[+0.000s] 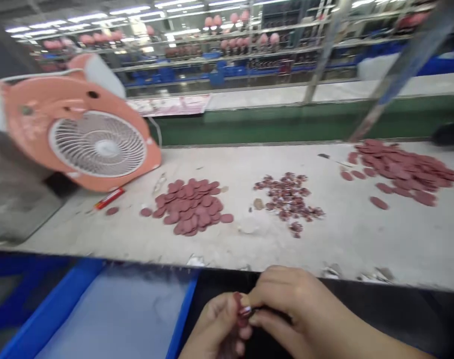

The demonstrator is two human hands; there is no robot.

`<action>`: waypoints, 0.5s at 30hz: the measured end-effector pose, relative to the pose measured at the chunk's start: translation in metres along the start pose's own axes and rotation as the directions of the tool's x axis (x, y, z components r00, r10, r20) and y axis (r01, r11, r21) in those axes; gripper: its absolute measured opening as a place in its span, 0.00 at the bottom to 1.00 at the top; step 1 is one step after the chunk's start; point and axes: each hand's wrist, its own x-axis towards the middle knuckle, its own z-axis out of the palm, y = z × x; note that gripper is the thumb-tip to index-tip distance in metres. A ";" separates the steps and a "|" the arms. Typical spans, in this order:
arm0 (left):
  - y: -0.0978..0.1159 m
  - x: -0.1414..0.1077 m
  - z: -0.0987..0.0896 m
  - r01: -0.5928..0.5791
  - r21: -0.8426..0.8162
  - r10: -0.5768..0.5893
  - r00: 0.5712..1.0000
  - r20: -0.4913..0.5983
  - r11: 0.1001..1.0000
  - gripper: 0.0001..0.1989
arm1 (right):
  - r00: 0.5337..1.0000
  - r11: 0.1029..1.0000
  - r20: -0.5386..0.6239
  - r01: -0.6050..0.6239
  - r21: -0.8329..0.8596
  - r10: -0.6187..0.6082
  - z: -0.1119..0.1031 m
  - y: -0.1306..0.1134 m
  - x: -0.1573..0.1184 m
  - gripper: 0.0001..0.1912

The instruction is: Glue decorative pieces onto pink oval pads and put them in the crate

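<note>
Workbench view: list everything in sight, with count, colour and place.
desk fan: one, salmon pink with white grille, tilted at the bench's left end
red packet: one, red, on the bench just below the fan
round discs: many, dark pink, piled left of centre on the bench
small round pieces: many, dark red and pale, scattered at centre
oval pads: many, dark pink, piled at the right
bench: one, off-white, across the view
blue tray: one, blue, lower left, below the bench edge
shelving: rows, grey, far background, holding pink items
small piece: one, dark red, pinched between both hands
left hand: one, bottom centre
right hand: one, bottom centre-right
</note>
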 end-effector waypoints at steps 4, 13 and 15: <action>-0.004 0.002 0.010 -0.041 -0.064 0.040 0.999 -0.018 0.997 0.20 | 0.996 1.000 0.087 -0.013 -0.021 0.015 0.000 0.002 0.000 0.10; -0.016 0.006 0.001 -0.074 -0.089 0.079 0.996 0.050 0.993 0.18 | 0.996 0.999 0.084 0.014 -0.031 -0.012 -0.002 0.000 0.000 0.11; -0.016 0.005 0.001 -0.081 -0.093 0.087 0.994 0.061 0.992 0.16 | 0.996 1.000 0.091 -0.002 -0.016 0.003 -0.002 -0.003 0.001 0.10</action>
